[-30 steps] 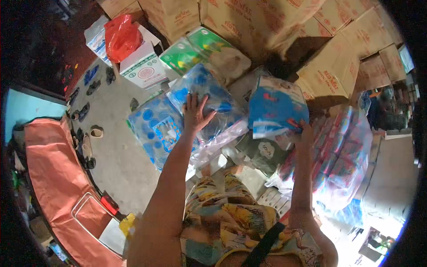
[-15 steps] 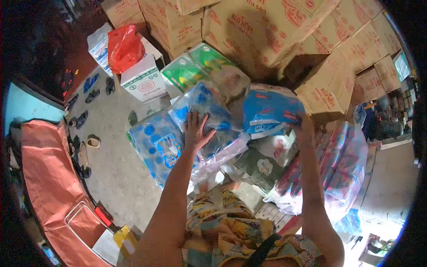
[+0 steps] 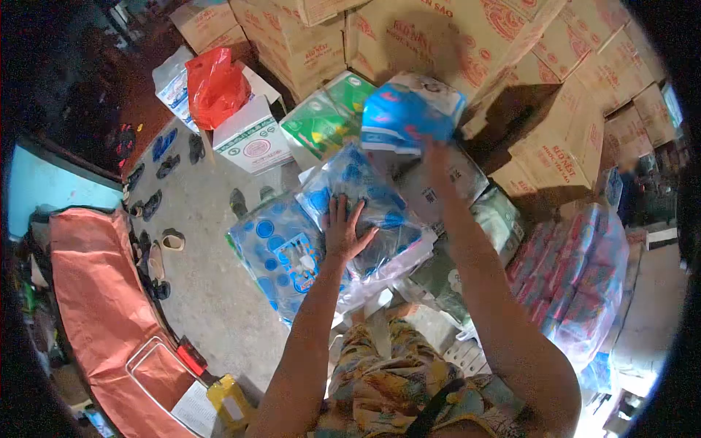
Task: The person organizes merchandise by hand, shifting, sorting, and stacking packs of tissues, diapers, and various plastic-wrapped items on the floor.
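My left hand (image 3: 346,232) lies with fingers spread on a clear plastic pack with blue dots (image 3: 350,175). Beside it, to the left, is another blue-dotted pack (image 3: 274,248). My right hand (image 3: 436,152), blurred by motion, grips the near edge of a blue and white pack (image 3: 409,117), which is over the green box (image 3: 328,117) and a grey plastic-wrapped pack (image 3: 442,186). Its fingers are partly hidden. A dark green pack (image 3: 438,277) lies nearer my legs.
Large cardboard boxes (image 3: 423,44) stand along the back. A red bag (image 3: 217,87) rests on a white box (image 3: 254,139). Pink packs in clear plastic (image 3: 573,270) are at the right. Shoes (image 3: 173,241) and a metal-framed cart (image 3: 197,409) are at the left.
My right hand has carried the blue and white pack up and to the left, uncovering the grey pack. My left hand stays on the blue-dotted pack.
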Demonstrator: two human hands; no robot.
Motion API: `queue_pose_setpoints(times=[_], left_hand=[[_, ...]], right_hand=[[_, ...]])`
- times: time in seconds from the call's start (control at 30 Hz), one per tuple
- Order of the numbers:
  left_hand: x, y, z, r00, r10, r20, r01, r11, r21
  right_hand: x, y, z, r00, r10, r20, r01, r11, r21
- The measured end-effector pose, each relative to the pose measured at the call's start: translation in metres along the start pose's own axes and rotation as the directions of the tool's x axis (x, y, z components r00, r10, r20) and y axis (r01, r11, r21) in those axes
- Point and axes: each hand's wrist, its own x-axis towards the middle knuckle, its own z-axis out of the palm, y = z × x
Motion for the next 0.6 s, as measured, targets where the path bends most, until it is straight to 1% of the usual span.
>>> queue_pose_setpoints(times=[0.03,0.07,0.13,0.17,0.2,0.23,0.3,0.33,0.37,0.43,0.47,0.5,0.53,0.57,0.6], left_hand=[[-0.001,-0.001,0.001,1.000,0.001,0.012,-0.001,1.000,-0.001],[-0.001,-0.002,0.002,1.000,0.015,-0.005,-0.015,1.000,-0.016],[0.000,-0.003,0.005,0.999,0.034,-0.025,-0.035,0.999,-0.040],[-0.001,-0.003,0.006,0.999,0.033,-0.033,-0.034,0.999,-0.033],[-0.002,-0.004,0.007,0.999,0.031,-0.039,-0.032,0.999,-0.026],[-0.002,-0.004,0.008,0.999,0.037,-0.032,-0.038,0.999,-0.033],[-0.004,-0.004,0.010,0.997,0.056,-0.050,-0.057,0.998,-0.018],[-0.004,-0.003,0.010,0.999,0.037,-0.019,-0.037,0.999,0.021],[-0.004,-0.003,0.009,0.999,0.034,-0.015,-0.033,0.999,0.012],[-0.002,-0.001,0.008,1.000,0.025,0.015,-0.025,0.999,-0.025],[-0.002,0.000,0.008,1.000,0.023,0.018,-0.022,1.000,-0.017],[-0.003,0.000,0.010,1.000,0.020,0.020,-0.020,1.000,-0.007],[-0.004,0.000,0.012,0.999,0.033,0.004,-0.033,0.999,0.029],[-0.004,-0.001,0.014,0.999,0.045,0.019,-0.046,0.999,0.028],[-0.003,-0.002,0.015,0.998,0.062,-0.002,-0.062,0.998,0.004]], right_hand=[[-0.003,0.035,0.004,0.979,-0.160,0.125,0.187,0.950,-0.250],[-0.006,0.067,0.008,0.918,-0.313,0.244,0.393,0.807,-0.442],[-0.029,0.083,0.002,0.773,-0.480,0.415,0.634,0.545,-0.549],[-0.053,0.061,-0.003,0.901,-0.201,0.384,0.390,0.763,-0.515],[-0.069,0.049,-0.008,0.924,0.107,0.368,0.084,0.881,-0.466],[-0.070,0.072,-0.017,0.927,0.112,0.359,0.076,0.879,-0.470],[-0.072,0.114,-0.039,0.931,-0.128,0.343,0.321,0.735,-0.597],[-0.078,0.117,-0.053,0.937,-0.119,0.327,0.304,0.737,-0.604],[-0.085,0.120,-0.068,0.883,-0.282,0.375,0.468,0.589,-0.659],[-0.089,0.160,-0.102,0.810,-0.408,0.421,0.575,0.410,-0.708],[-0.086,0.220,-0.114,0.843,-0.431,0.322,0.485,0.868,-0.109],[-0.096,0.225,-0.117,0.894,-0.387,0.224,0.193,0.787,0.586],[-0.104,0.228,-0.127,0.904,-0.375,0.207,0.193,0.788,0.584],[-0.110,0.229,-0.139,0.934,-0.201,0.296,0.127,0.960,0.251],[-0.118,0.211,-0.142,0.948,-0.098,0.303,0.081,0.994,0.069]])
